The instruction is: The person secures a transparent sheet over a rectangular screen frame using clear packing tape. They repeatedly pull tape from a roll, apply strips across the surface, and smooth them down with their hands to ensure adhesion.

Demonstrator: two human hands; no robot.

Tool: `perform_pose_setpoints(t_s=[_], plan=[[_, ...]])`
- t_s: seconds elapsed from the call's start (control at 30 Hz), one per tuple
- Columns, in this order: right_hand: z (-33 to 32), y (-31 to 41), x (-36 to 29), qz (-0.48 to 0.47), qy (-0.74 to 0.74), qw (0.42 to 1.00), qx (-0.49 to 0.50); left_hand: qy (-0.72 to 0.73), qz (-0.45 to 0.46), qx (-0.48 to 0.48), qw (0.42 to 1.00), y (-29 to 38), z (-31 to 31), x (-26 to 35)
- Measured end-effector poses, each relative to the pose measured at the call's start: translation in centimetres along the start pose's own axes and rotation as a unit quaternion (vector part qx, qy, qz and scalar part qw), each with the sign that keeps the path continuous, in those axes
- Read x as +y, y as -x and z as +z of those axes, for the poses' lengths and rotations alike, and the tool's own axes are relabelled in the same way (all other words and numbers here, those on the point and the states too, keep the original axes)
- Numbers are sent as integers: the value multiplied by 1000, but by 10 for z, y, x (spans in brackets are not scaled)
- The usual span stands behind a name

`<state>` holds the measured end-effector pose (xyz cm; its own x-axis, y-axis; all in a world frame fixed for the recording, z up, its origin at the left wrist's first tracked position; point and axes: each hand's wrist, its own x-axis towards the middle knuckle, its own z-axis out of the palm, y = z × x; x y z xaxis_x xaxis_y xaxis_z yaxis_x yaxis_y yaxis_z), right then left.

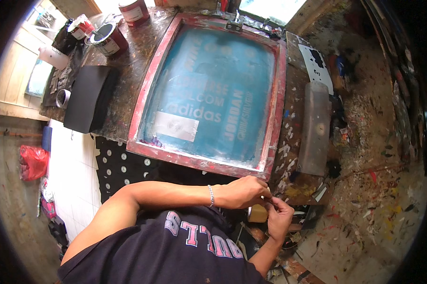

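Close in front of my body, my left hand [242,193] and my right hand [280,217] meet at the fingertips, just beyond the near right corner of a screen-printing frame [202,165]. Something small and pale shows at the pinched fingers, too small to name. Below them is a tan tub or roll [257,214], partly hidden; whether a hand touches it I cannot tell. The frame's red-stained wooden bars hold a blue mesh [206,78] with pale lettering stencils. A pale rectangular patch [177,126] lies on its near left part.
Metal hinge clamps [234,25] join the frame's far bar. Left on the stained table [142,46] stand an open paint can [108,42], another can [133,13] and a black block-shaped stack [89,99]. Black printed fabric [123,167] lies near me; a translucent plastic strip [314,127] lies right.
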<state>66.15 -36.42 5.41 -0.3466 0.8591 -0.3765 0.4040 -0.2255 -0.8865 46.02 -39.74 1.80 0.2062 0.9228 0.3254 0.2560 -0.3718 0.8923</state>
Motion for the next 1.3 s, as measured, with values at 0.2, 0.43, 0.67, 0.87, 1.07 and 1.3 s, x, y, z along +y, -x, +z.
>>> perform_pose_setpoints(t_s=[0.2, 0.43, 0.67, 0.87, 1.07, 1.3], plan=[[19, 14, 1, 79, -142, 984, -78, -34, -71, -21, 997, 23, -10, 3], [76, 55, 32, -54, 194, 979, 26, -30, -74, -15, 997, 27, -57, 30], [34, 22, 25, 147, -75, 967, -193, -151, -112, 222, 957, 11, -207, 115], [8, -4, -65, -58, 99, 954, -276, -246, 13, 342, 907, 96, -261, 136], [-18, 41, -193, -413, 325, 819, -230, 157, 259, 487, 819, 213, -306, 208], [-2, 41, -206, -531, 260, 784, -189, 60, 325, 519, 788, 208, -283, 220]])
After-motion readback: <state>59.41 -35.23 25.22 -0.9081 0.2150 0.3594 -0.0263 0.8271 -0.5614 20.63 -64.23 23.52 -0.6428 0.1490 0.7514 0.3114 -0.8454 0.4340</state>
